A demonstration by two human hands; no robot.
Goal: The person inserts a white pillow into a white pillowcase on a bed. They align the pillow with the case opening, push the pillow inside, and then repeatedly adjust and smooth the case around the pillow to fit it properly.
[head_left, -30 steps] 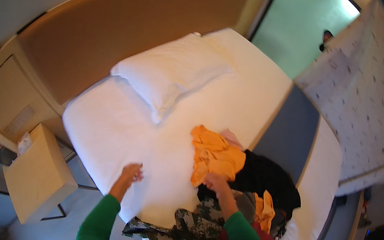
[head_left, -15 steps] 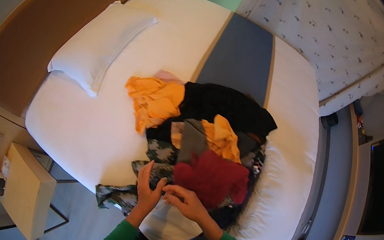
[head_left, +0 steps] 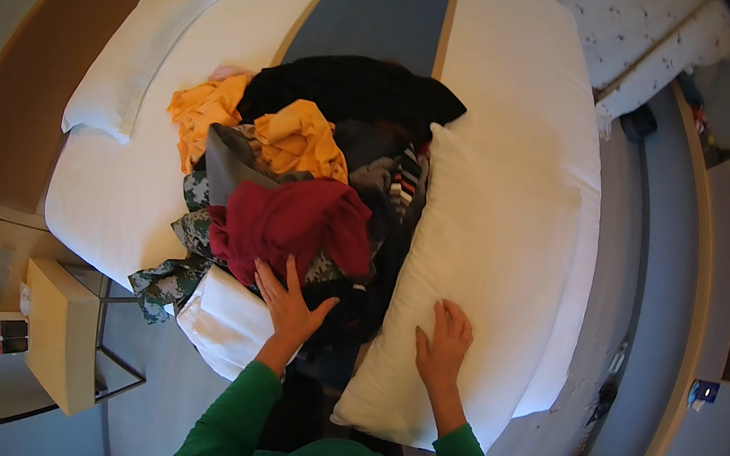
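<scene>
My left hand (head_left: 289, 308) has its fingers spread and holds nothing; its fingertips are at the lower edge of a dark red garment (head_left: 294, 222). That garment lies crumpled on a heap of clothes. Around it are an orange garment (head_left: 302, 140), a grey one (head_left: 232, 164), a black one (head_left: 358, 93) and a camouflage-patterned one (head_left: 165, 287). Below my left hand a white cloth (head_left: 225, 325) lies at the bed's near edge. My right hand (head_left: 446, 344) is over a white pillow (head_left: 497, 239) right of the heap, thumb apart, gripping nothing. Whether it presses on the pillow I cannot tell.
The heap lies on a bed with a white sheet (head_left: 103, 196) and a blue runner (head_left: 371, 9). Another white pillow (head_left: 138, 63) is near the brown headboard (head_left: 29, 89). A small wooden table (head_left: 61, 337) stands at the left, and a long shelf (head_left: 670, 410) runs along the right.
My hands were close together at the near side of the heap; now they are apart, the right one moved over the pillow. The view has shifted, so the heap appears further left.
</scene>
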